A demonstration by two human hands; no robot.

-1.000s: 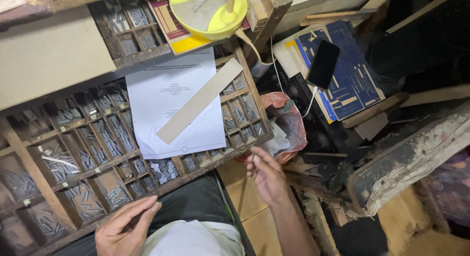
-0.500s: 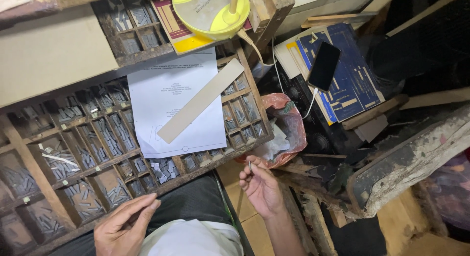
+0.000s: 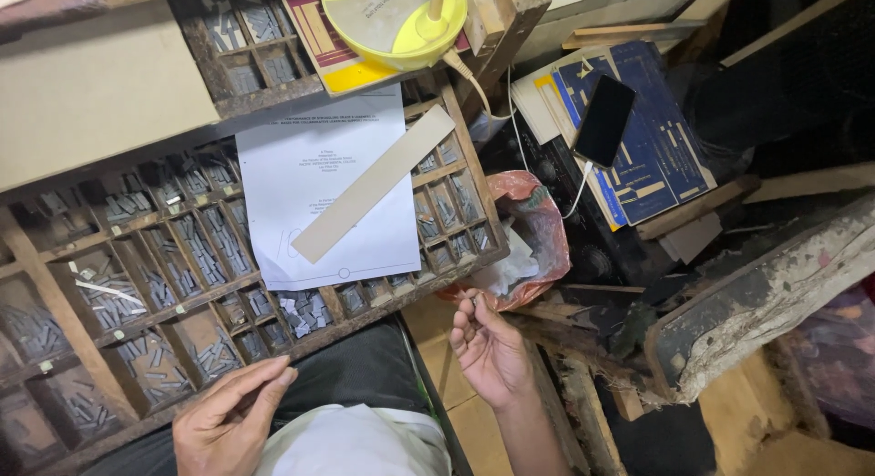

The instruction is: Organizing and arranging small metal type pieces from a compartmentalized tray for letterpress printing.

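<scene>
Your right hand [image 3: 488, 348] is raised palm-up with the fingers loosely curled, the fingertips pinching a tiny dark piece [image 3: 471, 296] just beside the red plastic bag [image 3: 538, 230]. Your left hand [image 3: 228, 417] lies flat and empty, fingers together, at the front edge of the wooden type case [image 3: 137, 285]. A printed sheet [image 3: 314, 166] under a grey card strip [image 3: 374, 184] covers the case's right compartments.

Indoor light is soft and fairly dim, brightest on the white printed sheet [image 3: 333, 189], which shows no harsh glare. Right of the sheet, the clutter sinks into deep shadow. Focus seems reasonably sharp, perhaps slightly soft toward the frame edges.
</scene>
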